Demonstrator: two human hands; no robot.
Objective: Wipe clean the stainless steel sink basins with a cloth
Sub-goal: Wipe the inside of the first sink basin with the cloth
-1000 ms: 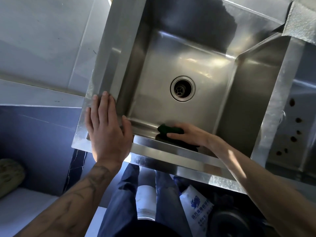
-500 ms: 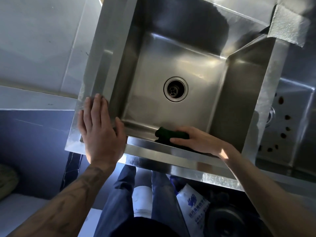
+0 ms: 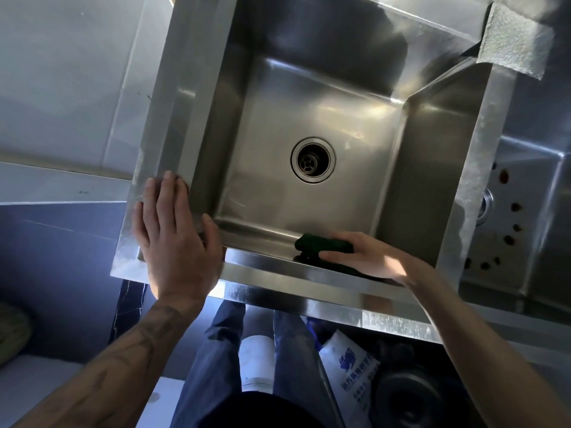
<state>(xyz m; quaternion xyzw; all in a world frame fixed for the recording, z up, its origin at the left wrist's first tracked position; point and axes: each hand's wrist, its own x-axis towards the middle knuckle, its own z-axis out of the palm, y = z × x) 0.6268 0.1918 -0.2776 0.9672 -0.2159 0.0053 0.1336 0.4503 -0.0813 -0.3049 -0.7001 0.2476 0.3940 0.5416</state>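
Now cloth (image 3: 323, 246) farther right

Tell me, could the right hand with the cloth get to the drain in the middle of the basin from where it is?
Probably yes. The right hand presses the dark green cloth at the basin's near edge, and the steel floor between it and the drain is bare. The left hand rests aside on the rim.

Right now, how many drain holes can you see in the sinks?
2. One drain sits in the middle of the big basin's floor. Another drain peeks out at the right basin's edge, mostly hidden. More may be out of view.
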